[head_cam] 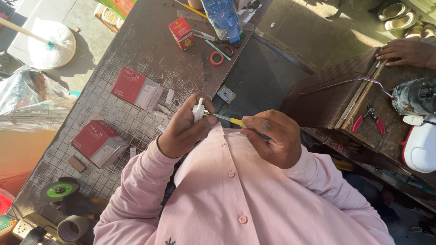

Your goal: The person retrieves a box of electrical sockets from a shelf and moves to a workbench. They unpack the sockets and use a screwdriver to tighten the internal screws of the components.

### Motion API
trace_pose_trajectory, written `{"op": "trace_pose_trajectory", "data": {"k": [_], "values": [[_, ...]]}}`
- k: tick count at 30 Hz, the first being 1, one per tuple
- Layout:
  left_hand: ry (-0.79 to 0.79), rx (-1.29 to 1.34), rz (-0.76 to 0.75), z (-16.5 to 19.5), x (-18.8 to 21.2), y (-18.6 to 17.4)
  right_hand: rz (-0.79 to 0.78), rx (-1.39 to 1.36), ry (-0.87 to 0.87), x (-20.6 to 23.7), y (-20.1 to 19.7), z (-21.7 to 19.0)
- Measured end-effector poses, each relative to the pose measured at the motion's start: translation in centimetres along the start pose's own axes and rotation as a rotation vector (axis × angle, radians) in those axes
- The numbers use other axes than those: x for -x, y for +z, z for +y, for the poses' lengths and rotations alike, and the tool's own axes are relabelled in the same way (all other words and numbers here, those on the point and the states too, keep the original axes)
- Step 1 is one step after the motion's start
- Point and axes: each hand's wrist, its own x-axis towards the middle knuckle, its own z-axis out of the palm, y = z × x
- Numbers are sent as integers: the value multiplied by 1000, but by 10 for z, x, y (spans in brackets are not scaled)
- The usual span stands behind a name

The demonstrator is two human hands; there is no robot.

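Both hands work a yellow-handled screwdriver into a white plug

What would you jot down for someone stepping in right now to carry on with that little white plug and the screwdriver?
Left hand: grips the small white plug, held up over the chest.
Right hand: holds the yellow-handled screwdriver, tip set against the plug.
Nearby: two red-and-white boxes and loose white parts on the metal workbench; red-handled pliers on the wooden bench to the right, where another person's hand rests.
Done: plug in hand, driver engaged.
Left: whether the screw is tight or loose cannot be told; check it.
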Motion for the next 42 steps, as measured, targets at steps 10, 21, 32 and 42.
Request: {"op": "trace_pose_trajectory", "data": {"k": [10, 21, 32, 42], "values": [[-44, 23, -16, 3, 0, 1, 8, 56, -54, -3, -2, -2], [79, -269, -4, 7, -3, -1, -14, 156, -131, 0, -3, 1], [209, -515, -105, 12, -2, -4, -89, 101, -11, 9, -2, 3], [-32, 46, -12, 9, 1, -3, -172, -315, 427, 9, -7, 9]]}}
